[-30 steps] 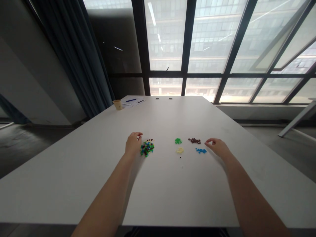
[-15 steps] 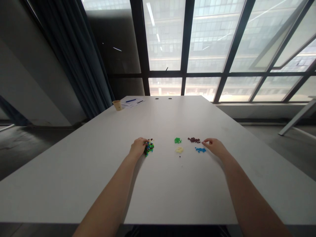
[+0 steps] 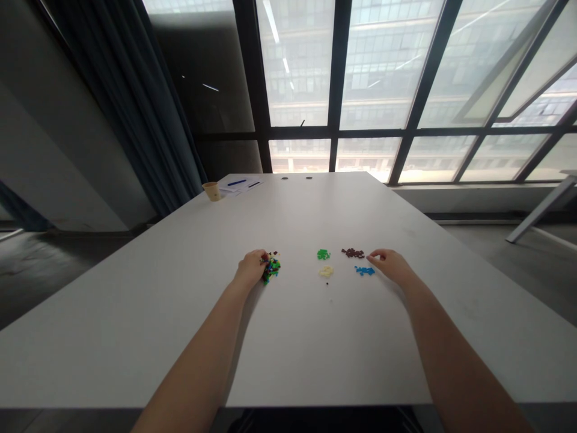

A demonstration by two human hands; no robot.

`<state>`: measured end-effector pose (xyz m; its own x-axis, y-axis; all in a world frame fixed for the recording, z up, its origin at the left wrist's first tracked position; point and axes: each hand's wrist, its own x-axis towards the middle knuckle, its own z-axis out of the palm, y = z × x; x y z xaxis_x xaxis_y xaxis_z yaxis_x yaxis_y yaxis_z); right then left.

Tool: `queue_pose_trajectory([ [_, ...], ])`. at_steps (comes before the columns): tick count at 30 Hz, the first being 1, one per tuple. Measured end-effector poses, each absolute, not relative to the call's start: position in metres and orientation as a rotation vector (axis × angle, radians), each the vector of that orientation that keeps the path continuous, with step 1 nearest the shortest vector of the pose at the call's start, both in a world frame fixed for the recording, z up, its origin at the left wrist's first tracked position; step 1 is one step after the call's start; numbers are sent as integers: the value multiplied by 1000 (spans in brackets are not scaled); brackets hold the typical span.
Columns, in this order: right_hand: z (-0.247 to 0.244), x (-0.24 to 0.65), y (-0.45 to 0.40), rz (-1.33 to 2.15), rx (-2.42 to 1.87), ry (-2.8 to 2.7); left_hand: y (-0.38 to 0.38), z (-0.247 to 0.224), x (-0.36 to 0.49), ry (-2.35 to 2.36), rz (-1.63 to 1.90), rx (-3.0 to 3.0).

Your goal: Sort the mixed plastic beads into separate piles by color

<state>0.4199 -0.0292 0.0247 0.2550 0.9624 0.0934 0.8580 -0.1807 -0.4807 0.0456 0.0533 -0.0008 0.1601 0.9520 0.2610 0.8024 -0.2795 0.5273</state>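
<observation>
My left hand rests at the edge of a mixed heap of small plastic pieces, green, blue, brown and yellowish, that look like tiny building bricks. Its fingers are curled together over the heap, and what they pinch is too small to name. On the right, thumb and forefinger of my right hand are pinched, with a tiny brown piece at the tips. That hand is just right of a pile of brown pieces. Blue pieces lie just below. Green pieces and pale yellow pieces form separate piles between the hands.
One dark piece and one whitish piece lie singly on the white table. A paper cup stands at the far left edge, beside papers with a blue pen. Large windows are behind the table.
The view has shifted slightly. My left fingers have moved a little on the mixed heap. My right hand stays pinched beside the brown pile, and the colour piles look the same.
</observation>
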Motion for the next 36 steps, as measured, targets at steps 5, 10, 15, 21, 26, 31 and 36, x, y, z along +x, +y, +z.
queue_pose_trajectory([
  [5,25,420,-30,322,-2096,-1656,55,-1,44,1643,867,2089],
  [10,22,422,-28,309,-2088,-1675,54,4,48,1613,917,2010],
  [15,22,423,-28,304,-2103,-1681,52,8,49,1634,895,1966],
  [21,25,421,-29,328,-2108,-1681,53,9,47,1553,949,1897],
  [26,30,417,-33,330,-2090,-1699,50,15,56,1412,1035,1593],
  [31,33,410,-35,321,-2043,-1719,35,27,76,1127,1056,1048],
  [36,36,399,-38,335,-1978,-1751,17,33,93,880,1001,799],
])
